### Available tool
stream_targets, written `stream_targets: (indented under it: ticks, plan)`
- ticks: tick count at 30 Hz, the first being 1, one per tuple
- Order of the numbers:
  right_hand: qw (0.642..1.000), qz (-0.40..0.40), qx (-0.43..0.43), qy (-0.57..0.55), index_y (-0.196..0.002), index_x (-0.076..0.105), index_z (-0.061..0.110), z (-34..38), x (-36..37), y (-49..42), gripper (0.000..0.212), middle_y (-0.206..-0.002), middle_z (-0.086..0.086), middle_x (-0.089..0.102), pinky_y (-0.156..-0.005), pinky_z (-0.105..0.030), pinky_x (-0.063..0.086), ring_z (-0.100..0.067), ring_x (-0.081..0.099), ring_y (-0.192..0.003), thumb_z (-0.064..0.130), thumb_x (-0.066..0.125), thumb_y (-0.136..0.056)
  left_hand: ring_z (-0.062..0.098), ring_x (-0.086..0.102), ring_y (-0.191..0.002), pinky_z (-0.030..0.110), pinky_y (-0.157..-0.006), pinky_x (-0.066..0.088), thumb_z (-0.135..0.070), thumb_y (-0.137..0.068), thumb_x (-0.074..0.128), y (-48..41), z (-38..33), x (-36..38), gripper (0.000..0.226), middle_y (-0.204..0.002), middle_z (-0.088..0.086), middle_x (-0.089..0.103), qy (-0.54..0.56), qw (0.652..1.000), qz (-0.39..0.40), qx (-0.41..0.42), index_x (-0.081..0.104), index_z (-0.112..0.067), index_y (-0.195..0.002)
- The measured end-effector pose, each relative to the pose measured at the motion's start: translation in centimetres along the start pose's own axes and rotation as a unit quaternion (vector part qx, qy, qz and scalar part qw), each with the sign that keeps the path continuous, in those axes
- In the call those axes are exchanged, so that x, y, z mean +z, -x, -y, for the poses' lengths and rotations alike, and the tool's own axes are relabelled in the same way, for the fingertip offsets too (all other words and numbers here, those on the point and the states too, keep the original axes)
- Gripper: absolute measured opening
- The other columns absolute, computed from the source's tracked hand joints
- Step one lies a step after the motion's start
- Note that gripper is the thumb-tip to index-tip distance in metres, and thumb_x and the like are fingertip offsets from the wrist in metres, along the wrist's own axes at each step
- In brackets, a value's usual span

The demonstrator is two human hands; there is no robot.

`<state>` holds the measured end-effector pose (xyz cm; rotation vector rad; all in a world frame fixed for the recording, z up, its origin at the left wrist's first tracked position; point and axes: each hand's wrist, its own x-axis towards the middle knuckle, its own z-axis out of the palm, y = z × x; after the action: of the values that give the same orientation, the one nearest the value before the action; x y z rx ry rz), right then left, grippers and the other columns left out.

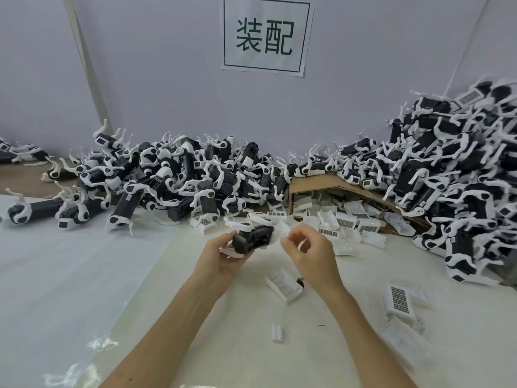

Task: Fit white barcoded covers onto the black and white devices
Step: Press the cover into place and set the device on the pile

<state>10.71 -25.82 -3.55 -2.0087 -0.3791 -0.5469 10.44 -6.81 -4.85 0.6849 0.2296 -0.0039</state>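
Gripping one device (253, 240) above the counter (84, 275), the left hand (221, 257) held it near the right hand (310, 249), which pinched a blurred white cover (284, 233), not yet fitted. Far heaps (195, 177) and loose covers (344, 222) suggested much remained.

The left hand (221, 260) grips a black and white device (253, 240); the right hand (310, 252) pinches a white cover (284, 233) just beside it. Heaps of devices (195, 177) lie behind.

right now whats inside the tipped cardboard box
White barcoded covers fill the cardboard box and spill from its mouth. Its back is hidden under the box top and piled devices.
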Motion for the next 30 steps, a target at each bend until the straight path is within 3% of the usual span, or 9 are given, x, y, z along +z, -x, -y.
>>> stream_targets:
  ticks: [3,5,9,14,18,23,25,27,30]
  plan:
    - [0.960,0.226,0.080,0.147,-0.083,0.062,0.035,-0.8,-0.6,0.5,0.033,-0.079,0.013,0.060,-0.060,-0.021,0.042,-0.002,0.054,-0.065,0.062,0.075,-0.069,0.033,0.070,-0.088,0.041,-0.073,0.063,0.005,-0.092,0.054,0.0,-0.7,-0.1,0.010,-0.100,0.022,0.066,0.033,0.999,-0.024,0.025,0.060,0.001,-0.085]
    - [0.932,0.304,0.102,0.167,-0.087,0.060,0.038,-0.8,-0.3,0.9,0.038,-0.091,0.012,0.059,-0.061,-0.026,0.049,-0.006,0.058,-0.075,0.060,0.078,-0.061,0.032,0.070,-0.087,0.040,-0.075,0.063,0.007,-0.091,0.052,0.0,-0.9,-0.1,0.010,-0.101,0.022,0.065,0.037,0.998,-0.027,0.035,0.060,0.002,-0.089]
    - [0.960,0.242,0.088,0.106,-0.090,0.064,0.037,-0.3,0.1,0.8,0.022,-0.099,0.004,0.062,-0.058,-0.024,0.051,-0.014,0.062,-0.072,0.026,0.075,-0.075,0.033,0.068,-0.094,0.039,-0.072,0.064,0.010,-0.092,0.045,0.0,-0.9,0.0,0.015,-0.101,0.022,0.067,0.041,0.998,-0.020,0.041,0.059,0.004,-0.094]
    - [0.975,0.153,0.133,-0.095,-0.116,0.059,0.034,0.5,-0.1,0.4,0.036,-0.112,0.001,0.061,-0.051,-0.035,0.055,-0.021,0.074,-0.069,0.025,0.078,-0.086,0.027,0.075,-0.088,0.036,-0.078,0.063,0.012,-0.088,0.042,0.0,-0.7,0.0,0.023,-0.096,0.014,0.077,-0.005,0.997,0.026,0.072,0.061,0.002,-0.096]
    - [0.959,0.100,0.187,-0.190,-0.116,0.059,0.026,1.0,0.2,0.3,0.044,-0.099,0.000,0.062,-0.044,-0.023,0.042,-0.015,0.064,-0.056,0.015,0.083,-0.081,0.022,0.074,-0.092,0.035,-0.083,0.062,0.009,-0.092,0.045,0.1,-0.4,0.3,0.021,-0.102,0.011,0.075,-0.050,0.991,0.068,0.105,0.065,0.004,-0.093]
    - [0.894,0.126,0.296,-0.311,-0.104,0.060,0.013,1.5,0.9,0.3,0.011,-0.080,-0.007,0.060,-0.052,-0.023,0.042,-0.015,0.057,-0.065,0.021,0.064,-0.097,0.031,0.059,-0.105,0.033,-0.082,0.056,0.008,-0.094,0.049,0.2,-0.3,0.7,0.022,-0.109,0.018,0.056,-0.111,0.984,0.082,0.115,0.048,-0.006,-0.111]
    - [0.849,0.154,0.341,-0.375,-0.104,0.058,0.015,1.8,1.2,0.4,0.017,-0.082,-0.007,0.059,-0.056,-0.026,0.044,-0.017,0.058,-0.069,0.031,0.054,-0.102,0.030,0.062,-0.100,0.029,-0.070,0.057,0.010,-0.092,0.050,0.6,-0.1,0.9,0.015,-0.101,0.017,0.061,-0.158,0.976,0.088,0.125,0.054,-0.002,-0.085]
    - [0.817,0.195,0.345,-0.420,-0.111,0.060,0.015,2.1,1.3,0.6,0.030,-0.088,-0.008,0.062,-0.063,-0.029,0.046,-0.019,0.060,-0.076,0.036,0.041,-0.105,0.028,0.070,-0.091,0.028,-0.062,0.056,0.013,-0.087,0.056,0.9,0.2,0.9,0.038,-0.094,0.009,0.074,-0.211,0.961,0.101,0.148,0.056,-0.009,-0.056]
    - [0.805,0.205,0.311,-0.462,-0.118,0.067,0.015,1.9,1.5,0.8,0.040,-0.103,-0.010,0.069,-0.073,-0.033,0.051,-0.022,0.064,-0.089,0.032,0.032,-0.105,0.036,0.073,-0.089,0.038,-0.071,0.058,0.011,-0.081,0.062,1.0,0.8,0.8,0.039,-0.102,0.011,0.077,-0.292,0.927,0.130,0.196,0.041,-0.011,-0.056]
